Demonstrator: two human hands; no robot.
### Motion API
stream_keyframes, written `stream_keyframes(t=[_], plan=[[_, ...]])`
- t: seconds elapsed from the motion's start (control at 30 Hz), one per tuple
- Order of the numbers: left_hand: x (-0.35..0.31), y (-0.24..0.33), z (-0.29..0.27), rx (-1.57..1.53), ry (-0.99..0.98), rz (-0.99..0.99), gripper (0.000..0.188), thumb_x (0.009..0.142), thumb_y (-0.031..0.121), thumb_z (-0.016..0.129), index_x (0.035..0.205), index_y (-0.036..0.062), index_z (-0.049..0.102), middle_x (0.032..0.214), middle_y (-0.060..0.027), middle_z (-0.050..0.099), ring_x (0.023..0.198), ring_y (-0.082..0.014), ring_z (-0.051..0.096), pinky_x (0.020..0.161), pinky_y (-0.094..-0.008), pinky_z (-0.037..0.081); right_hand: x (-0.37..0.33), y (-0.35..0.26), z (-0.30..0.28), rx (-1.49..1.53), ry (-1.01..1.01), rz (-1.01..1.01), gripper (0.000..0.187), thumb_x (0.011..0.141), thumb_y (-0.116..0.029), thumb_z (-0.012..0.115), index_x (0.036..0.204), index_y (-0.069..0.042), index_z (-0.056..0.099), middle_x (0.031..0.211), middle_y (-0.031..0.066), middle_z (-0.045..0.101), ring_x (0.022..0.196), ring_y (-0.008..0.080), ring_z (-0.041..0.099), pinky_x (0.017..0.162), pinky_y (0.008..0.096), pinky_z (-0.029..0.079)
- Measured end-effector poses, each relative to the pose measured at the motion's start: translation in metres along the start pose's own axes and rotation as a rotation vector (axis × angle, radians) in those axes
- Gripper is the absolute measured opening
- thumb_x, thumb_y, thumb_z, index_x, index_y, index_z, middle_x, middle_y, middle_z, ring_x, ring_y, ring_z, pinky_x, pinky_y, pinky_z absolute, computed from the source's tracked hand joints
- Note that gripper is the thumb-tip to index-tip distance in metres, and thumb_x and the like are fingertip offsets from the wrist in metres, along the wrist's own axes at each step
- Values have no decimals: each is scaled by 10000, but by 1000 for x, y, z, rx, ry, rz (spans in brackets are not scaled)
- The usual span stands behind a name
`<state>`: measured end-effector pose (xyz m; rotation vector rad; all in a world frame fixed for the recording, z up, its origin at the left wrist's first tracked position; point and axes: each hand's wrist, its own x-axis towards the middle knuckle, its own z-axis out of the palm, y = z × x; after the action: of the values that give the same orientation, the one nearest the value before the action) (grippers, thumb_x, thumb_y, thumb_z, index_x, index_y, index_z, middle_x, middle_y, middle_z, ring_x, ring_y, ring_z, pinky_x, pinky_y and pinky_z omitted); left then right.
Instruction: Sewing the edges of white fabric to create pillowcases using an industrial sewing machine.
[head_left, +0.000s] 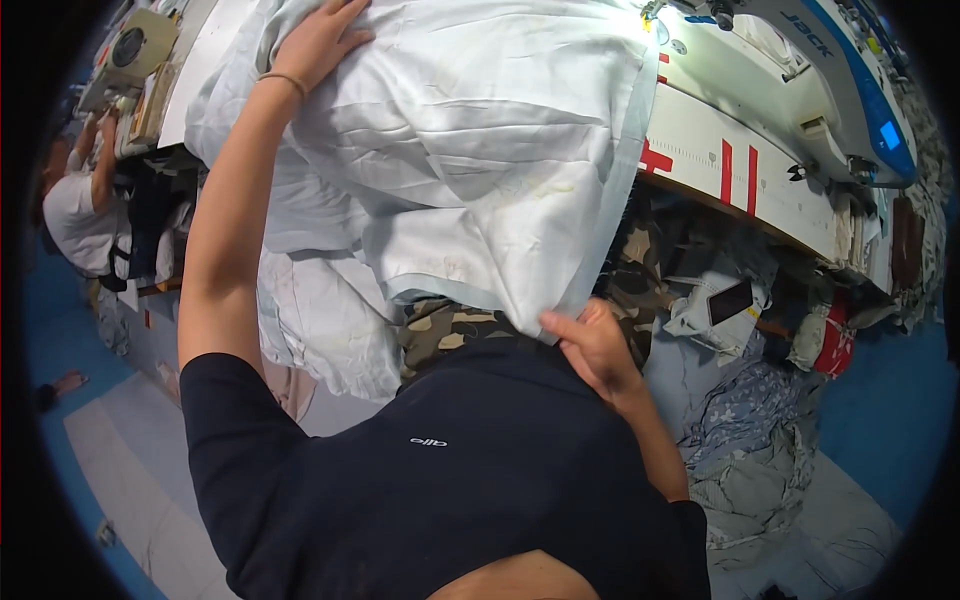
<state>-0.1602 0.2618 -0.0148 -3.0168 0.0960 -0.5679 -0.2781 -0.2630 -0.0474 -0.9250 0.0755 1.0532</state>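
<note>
A large white cloth (pixel 480 120) with a pale bluish hem covers the table and hangs over its front edge onto my lap. My left hand (pixel 318 45) lies on the cloth at the far left, fingers stretched out over it. Close to my body, my right hand (pixel 595 345) pinches the cloth's near right corner between thumb and fingers. The cloth's right hem runs from that corner up to the needle area of a white and blue sewing machine (pixel 800 80), where a lamp shines. The needle itself cannot be made out.
Red marks and a ruler scale show on the white table (pixel 740 165). Below it are a phone (pixel 730 301) on a pale bundle and heaped grey patterned fabric (pixel 750 440) on the floor. At far left a person (pixel 85 210) sits at another machine (pixel 130 50).
</note>
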Motion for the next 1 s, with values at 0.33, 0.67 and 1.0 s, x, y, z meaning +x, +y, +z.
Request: stream_keyframes(t=[0.33,0.67,1.0], plan=[[-116,344,-97,-728,-534,399,392,893,384,731,976,31,582,895,-139,633,770,-360,706,639,-447,566,-45,5,-30,-189,-82,62,242,1049,-64,557,1229,56,663,1085,70,711,981,112,644,907,273,506],[-100,366,-128,-676,-564,518,138,846,144,647,944,56,689,957,-97,618,860,-298,675,698,-408,558,-57,9,-49,-578,52,-114,182,1018,-84,607,1125,35,695,966,-1,694,879,50,593,803,234,485],[-105,402,-92,-735,-531,614,174,841,146,638,937,21,715,1067,-116,555,1010,-270,600,798,-374,565,-61,-20,-62,-1028,294,-592,409,871,60,678,1263,-57,691,993,112,684,869,201,644,829,307,522]])
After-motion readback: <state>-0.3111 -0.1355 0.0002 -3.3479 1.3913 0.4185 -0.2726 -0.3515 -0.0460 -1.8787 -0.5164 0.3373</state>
